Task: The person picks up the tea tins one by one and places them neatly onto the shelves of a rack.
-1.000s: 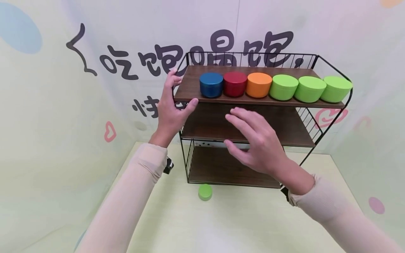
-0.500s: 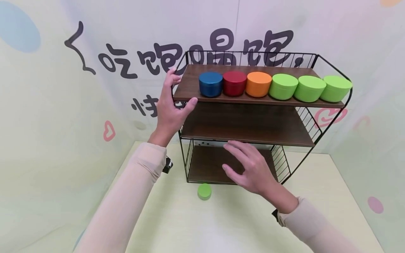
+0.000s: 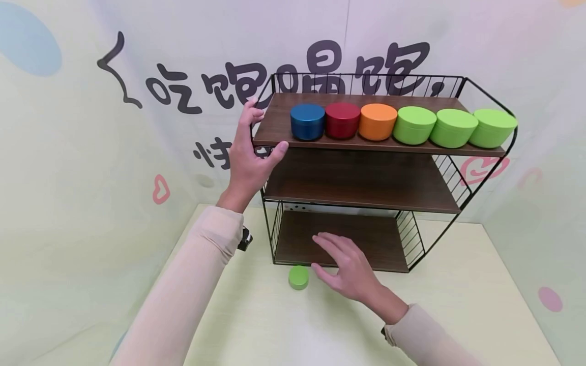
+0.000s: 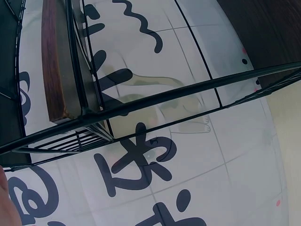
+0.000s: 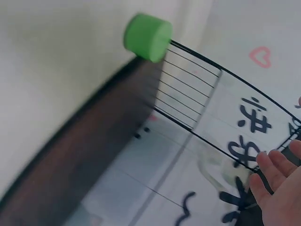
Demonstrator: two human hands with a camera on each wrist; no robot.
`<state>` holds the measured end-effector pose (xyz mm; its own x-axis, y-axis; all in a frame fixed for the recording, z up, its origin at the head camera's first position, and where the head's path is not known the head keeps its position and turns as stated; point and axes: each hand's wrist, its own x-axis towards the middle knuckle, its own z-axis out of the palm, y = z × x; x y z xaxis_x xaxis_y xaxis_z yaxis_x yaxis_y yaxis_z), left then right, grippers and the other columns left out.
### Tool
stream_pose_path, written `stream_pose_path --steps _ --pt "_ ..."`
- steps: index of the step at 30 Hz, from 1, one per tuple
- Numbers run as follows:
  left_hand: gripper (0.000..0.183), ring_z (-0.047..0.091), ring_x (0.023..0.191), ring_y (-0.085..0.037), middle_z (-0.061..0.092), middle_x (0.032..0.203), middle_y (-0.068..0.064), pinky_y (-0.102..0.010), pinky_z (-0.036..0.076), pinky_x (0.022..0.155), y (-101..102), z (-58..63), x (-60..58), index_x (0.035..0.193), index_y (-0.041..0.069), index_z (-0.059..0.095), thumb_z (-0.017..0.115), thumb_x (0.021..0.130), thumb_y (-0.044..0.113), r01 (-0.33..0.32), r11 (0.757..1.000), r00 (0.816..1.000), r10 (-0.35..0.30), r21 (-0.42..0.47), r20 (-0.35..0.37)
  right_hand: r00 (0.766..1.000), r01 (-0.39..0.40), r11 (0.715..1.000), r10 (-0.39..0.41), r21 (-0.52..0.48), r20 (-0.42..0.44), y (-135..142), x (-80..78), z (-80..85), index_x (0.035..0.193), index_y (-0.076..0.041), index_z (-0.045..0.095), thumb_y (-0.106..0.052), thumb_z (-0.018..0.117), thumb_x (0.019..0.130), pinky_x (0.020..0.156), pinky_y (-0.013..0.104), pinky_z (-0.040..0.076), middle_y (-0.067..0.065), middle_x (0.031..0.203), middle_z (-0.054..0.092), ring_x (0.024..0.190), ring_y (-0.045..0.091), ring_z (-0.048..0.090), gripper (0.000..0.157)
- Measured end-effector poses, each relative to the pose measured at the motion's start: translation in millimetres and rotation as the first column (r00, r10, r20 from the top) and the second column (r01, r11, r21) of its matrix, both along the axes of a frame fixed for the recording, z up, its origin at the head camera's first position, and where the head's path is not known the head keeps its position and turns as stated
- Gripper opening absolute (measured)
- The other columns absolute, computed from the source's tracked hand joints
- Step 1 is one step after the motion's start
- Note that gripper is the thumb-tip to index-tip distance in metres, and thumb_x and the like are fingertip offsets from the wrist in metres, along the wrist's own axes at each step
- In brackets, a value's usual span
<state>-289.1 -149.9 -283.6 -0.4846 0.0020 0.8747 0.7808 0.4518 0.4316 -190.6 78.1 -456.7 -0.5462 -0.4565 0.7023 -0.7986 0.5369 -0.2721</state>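
Note:
A three-tier rack [image 3: 361,178] of dark wood boards and black wire stands against the wall. My left hand [image 3: 249,162] grips its upper left corner, thumb on the front edge of the top board and fingers round the side frame. In the head view my right hand [image 3: 345,267] hovers before the bottom board, fingers apart and holding nothing. Just left of it, a green round tin [image 3: 298,277] sits on the table at the rack's foot; the right wrist view also shows this tin [image 5: 146,37]. Between thumb and tin a gap shows.
Along the top board's front edge stand a blue tin [image 3: 308,122], a red tin [image 3: 342,121], an orange tin [image 3: 377,122] and several green tins [image 3: 414,125], side by side. A pale table [image 3: 256,315] lies under the rack, and printed cloth walls enclose it.
My right hand has come down and left, from in front of the middle board to beside the green tin on the table. The left hand keeps its grip on the rack.

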Motion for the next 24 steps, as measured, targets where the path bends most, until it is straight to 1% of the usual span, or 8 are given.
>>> stream_pose_path --steps 2,4,6,9,12,17,19,24 --pt "0.059 0.052 0.123 -0.028 0.041 0.151 -0.017 -0.037 0.043 0.097 2 2.1 3.6 0.127 -0.002 0.044 0.068 0.083 0.029 0.006 1.0 1.0 -0.006 0.0 0.003 0.999 0.011 1.0 -0.011 -0.008 0.035 -2 1.0 -9.5 0.132 -0.007 0.062 -0.034 0.07 0.088 0.097 0.049 0.048 0.014 0.128 0.064 0.117 0.029 0.061 0.052" --pt "0.059 0.052 0.123 -0.029 0.041 0.151 -0.017 -0.037 0.043 0.097 2 2.2 3.7 0.128 -0.002 0.044 0.068 0.083 0.03 0.002 1.0 1.0 -0.002 -0.002 0.009 0.998 0.023 1.0 -0.022 -0.018 0.066 -4 1.7 -17.8 0.131 -0.007 0.062 -0.031 0.073 0.085 0.096 0.049 0.048 0.013 0.128 0.064 0.117 0.029 0.062 0.054" --pt "0.061 0.052 0.123 -0.027 0.041 0.152 -0.013 -0.038 0.043 0.097 0 -1.5 -1.8 0.128 -0.001 0.045 0.068 0.083 0.033 -0.01 1.0 1.0 0.01 -0.006 0.01 0.995 0.036 0.999 -0.033 -0.027 0.091 -6 2.0 -25.4 0.131 -0.007 0.062 -0.028 0.075 0.082 0.095 0.051 0.048 0.013 0.128 0.064 0.117 0.03 0.062 0.055" --pt "0.064 0.052 0.124 -0.022 0.041 0.154 -0.003 -0.037 0.044 0.096 -3 -6.1 -8.6 0.13 0.003 0.047 0.068 0.082 0.039 -0.026 1.0 0.999 0.026 -0.007 0.018 0.99 0.061 0.998 -0.057 -0.029 0.128 -8 2.0 -35.3 0.132 -0.009 0.062 -0.028 0.076 0.081 0.094 0.053 0.049 0.012 0.128 0.064 0.117 0.03 0.062 0.056" --pt "0.064 0.051 0.125 -0.017 0.04 0.154 0.004 -0.037 0.045 0.094 -6 -9.2 -13.2 0.131 0.006 0.047 0.067 0.082 0.042 -0.039 0.999 0.999 0.039 -0.011 0.017 0.984 0.075 0.997 -0.068 -0.037 0.165 -10 1.0 -43.9 0.131 -0.008 0.062 -0.028 0.077 0.081 0.094 0.053 0.049 0.013 0.128 0.065 0.117 0.03 0.062 0.056" --pt "0.063 0.052 0.124 -0.013 0.041 0.154 0.001 -0.037 0.046 0.092 -7 -10.5 -15.5 0.131 0.008 0.046 0.066 0.084 0.043 -0.055 0.998 0.998 0.054 -0.032 -0.022 0.973 0.085 0.994 -0.067 -0.075 0.223 -14 -1.6 -59.8 0.129 -0.005 0.063 -0.026 0.077 0.081 0.095 0.051 0.048 0.012 0.128 0.066 0.119 0.029 0.061 0.054" --pt "0.063 0.051 0.125 -0.014 0.04 0.154 -0.001 -0.038 0.044 0.095 -7 -10.5 -15.8 0.131 0.007 0.045 0.066 0.085 0.043 -0.053 0.998 0.998 0.051 -0.041 -0.038 0.96 0.1 0.991 -0.073 -0.088 0.271 -16 -1.8 -67.1 0.13 -0.006 0.063 -0.027 0.076 0.082 0.096 0.05 0.048 0.01 0.129 0.065 0.12 0.028 0.061 0.054" --pt "0.062 0.052 0.124 -0.017 0.041 0.154 -0.004 -0.037 0.043 0.099 -6 -10.3 -15.8 0.131 0.005 0.046 0.065 0.085 0.043 -0.046 0.998 0.997 0.044 -0.047 -0.06 0.91 0.132 0.985 -0.077 -0.108 0.408 -22 -0.5 -83.7 0.133 -0.008 0.062 -0.027 0.077 0.082 0.098 0.048 0.047 0.011 0.132 0.063 0.123 0.029 0.059 0.056"
